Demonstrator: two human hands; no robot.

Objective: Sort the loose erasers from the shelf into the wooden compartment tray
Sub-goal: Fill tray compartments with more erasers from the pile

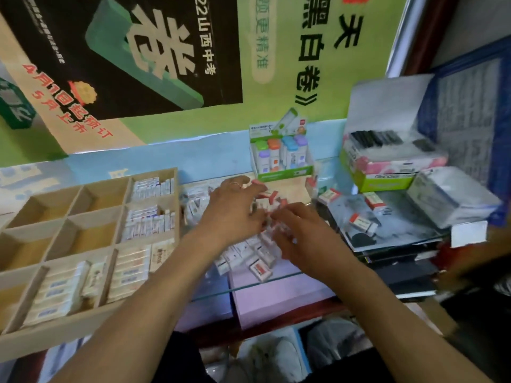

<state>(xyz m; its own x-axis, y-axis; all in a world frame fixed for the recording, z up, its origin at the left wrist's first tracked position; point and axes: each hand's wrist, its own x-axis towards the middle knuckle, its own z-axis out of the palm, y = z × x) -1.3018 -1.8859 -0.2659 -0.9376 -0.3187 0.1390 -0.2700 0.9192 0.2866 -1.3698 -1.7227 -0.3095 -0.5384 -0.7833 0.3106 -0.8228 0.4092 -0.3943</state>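
Both hands were down in the heap of small white paper-sleeved erasers (249,252) at the centre of the frame. The left hand (235,208) had its fingers spread over the pile and the right hand (301,233) had its fingers curled into it; whether either actually held an eraser I could not tell, the fingers being blurred. The risk, to my eye, lay at the lower edge of the glass shelf (276,280): one red-labelled eraser (260,268) sat just beside it, and a careless sweep could knock it off. The pale wooden compartment tray (83,244) stood at the left, its right-hand cells stocked. Green posters covered the wall behind, with a green display box of correction tapes (282,161) beyond the pile
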